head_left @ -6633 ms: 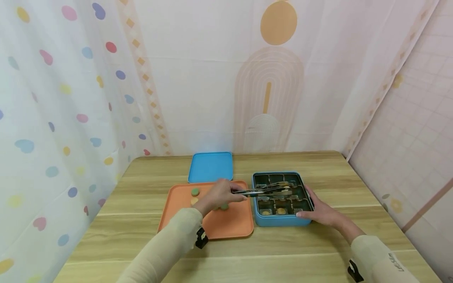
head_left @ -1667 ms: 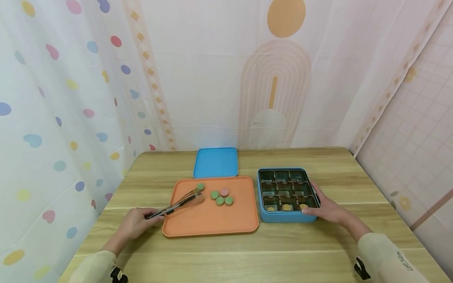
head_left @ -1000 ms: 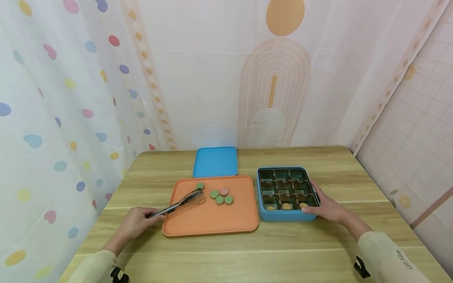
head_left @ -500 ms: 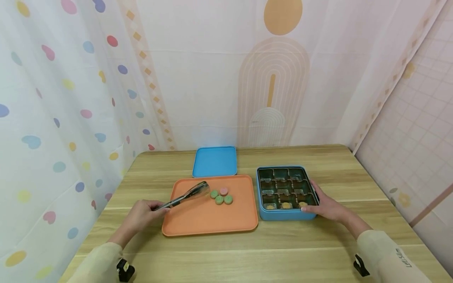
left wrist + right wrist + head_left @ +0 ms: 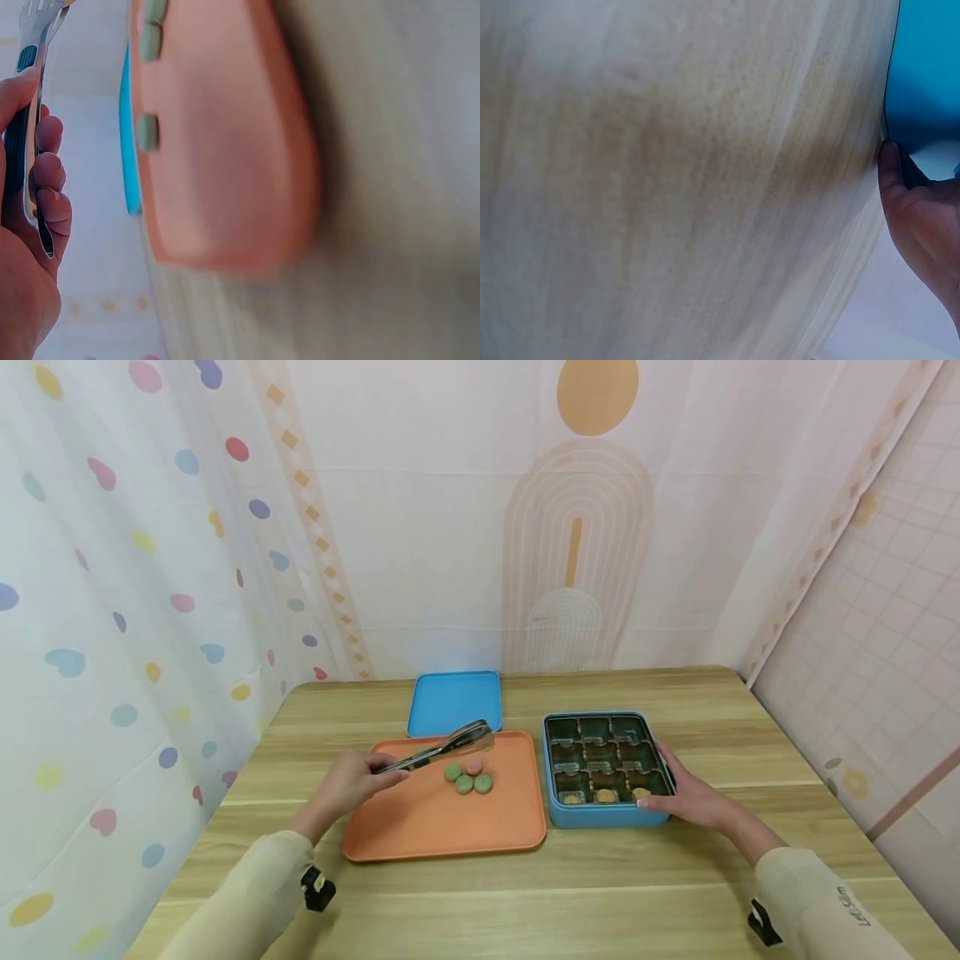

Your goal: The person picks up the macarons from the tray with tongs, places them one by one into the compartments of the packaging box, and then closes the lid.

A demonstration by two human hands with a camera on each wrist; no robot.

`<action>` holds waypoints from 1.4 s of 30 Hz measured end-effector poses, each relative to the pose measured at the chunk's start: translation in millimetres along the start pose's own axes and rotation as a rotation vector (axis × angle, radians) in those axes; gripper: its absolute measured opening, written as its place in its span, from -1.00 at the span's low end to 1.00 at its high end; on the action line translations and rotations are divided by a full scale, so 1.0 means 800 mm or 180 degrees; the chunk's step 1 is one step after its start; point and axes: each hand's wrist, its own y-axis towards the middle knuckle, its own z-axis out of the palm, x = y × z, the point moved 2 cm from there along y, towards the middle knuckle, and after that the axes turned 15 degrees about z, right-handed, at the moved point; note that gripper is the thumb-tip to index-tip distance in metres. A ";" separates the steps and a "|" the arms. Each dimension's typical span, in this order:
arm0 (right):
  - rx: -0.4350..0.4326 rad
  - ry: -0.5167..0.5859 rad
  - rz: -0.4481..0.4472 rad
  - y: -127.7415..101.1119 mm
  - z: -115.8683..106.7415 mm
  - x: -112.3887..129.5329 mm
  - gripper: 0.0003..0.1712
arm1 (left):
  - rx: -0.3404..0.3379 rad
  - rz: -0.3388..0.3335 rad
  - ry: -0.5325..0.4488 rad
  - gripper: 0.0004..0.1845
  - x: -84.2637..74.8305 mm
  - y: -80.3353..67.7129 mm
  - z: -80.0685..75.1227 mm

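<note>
While left hand (image 5: pixel 351 782) grips tongs (image 5: pixel 442 748) | tips above tray (image 5: pixel 420 827)

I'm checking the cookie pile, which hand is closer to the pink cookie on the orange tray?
Left. The left hand holds tongs just behind the pink cookie; the right hand rests against the blue box, farther away.

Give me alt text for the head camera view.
A person's left hand holds metal tongs above an orange tray carrying four small round sweets, while the right hand steadies a blue compartmented box on a wooden table.
</note>
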 end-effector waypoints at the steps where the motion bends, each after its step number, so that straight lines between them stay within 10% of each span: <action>1: 0.0002 0.0002 0.0000 0.000 0.000 0.000 0.34 | 0.0022 0.0014 -0.0010 -0.71 -0.004 0.006 0.002; 19: -0.0019 0.0040 0.0024 0.004 0.001 -0.002 0.33 | 0.0182 0.0294 -0.0537 -0.78 -0.060 0.078 0.063; 42: -0.0010 0.0056 -0.0010 0.001 -0.002 0.002 0.34 | 0.0195 0.0192 -0.0006 -0.75 0.009 -0.053 0.007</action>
